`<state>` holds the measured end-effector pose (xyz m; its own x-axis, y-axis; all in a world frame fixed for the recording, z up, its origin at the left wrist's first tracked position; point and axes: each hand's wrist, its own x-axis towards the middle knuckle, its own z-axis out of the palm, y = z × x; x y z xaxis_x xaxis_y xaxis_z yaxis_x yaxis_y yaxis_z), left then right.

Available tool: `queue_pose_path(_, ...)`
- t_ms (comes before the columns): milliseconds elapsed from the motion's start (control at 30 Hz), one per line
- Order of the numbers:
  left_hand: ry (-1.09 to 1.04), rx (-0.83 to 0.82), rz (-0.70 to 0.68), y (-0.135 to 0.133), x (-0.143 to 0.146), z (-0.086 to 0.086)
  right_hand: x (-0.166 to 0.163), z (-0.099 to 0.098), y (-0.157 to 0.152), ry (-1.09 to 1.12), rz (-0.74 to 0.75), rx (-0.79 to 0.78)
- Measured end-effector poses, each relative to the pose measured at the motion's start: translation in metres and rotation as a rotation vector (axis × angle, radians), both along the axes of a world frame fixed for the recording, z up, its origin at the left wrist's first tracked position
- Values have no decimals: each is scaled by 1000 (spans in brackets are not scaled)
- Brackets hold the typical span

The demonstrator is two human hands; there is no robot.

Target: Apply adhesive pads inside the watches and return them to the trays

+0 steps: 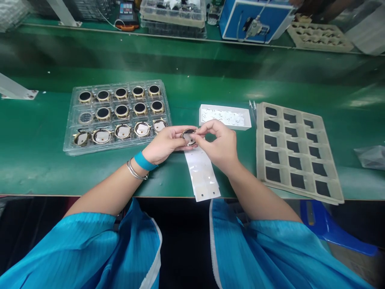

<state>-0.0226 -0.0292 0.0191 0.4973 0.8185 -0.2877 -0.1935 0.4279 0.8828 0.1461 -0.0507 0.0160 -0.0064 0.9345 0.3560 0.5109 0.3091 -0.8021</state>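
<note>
Above the green bench, my left hand grips a round gold-rimmed watch case with a pale piece inside it. The thumb and forefinger of my right hand are pinched together at the right side of the case. Whatever lies between those fingertips is too small to make out. Beneath the hands lies a white sticker sheet with small dark squares near its lower end. A white box of small pale pieces stands just behind my right hand.
On the left, a clear plastic tray holds rows of watch cases, some with black faces, others with pale insides. A beige compartment tray with dark pads lies at right. Behind, a shelf carries stacked trays and a blue box.
</note>
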Motion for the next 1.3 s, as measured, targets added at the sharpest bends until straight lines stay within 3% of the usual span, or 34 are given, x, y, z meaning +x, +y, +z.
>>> queue_pose_path(400, 21, -10, 53, 2, 1, -3, -2, -7, 6, -18, 12, 71)
queue_pose_path(533, 49, 7, 69, -5, 2, 4, -5, -6, 3, -189, 41, 176)
queue_pose_path(733, 207, -38, 175, -2, 7, 7, -4, 4, 1, -511, -44, 133)
queue_pose_path(833, 278, -96, 196, -1, 11, 8, 3, 8, 5, -422, -27, 91)
queue_pose_path(967, 312, -134, 208, 0, 12, 8, 8, 8, 10, -248, 163, 59)
queue_pose_path(1300, 302, -38, 224, 2, 11, -6, -4, -1, 2, -405, 206, 140)
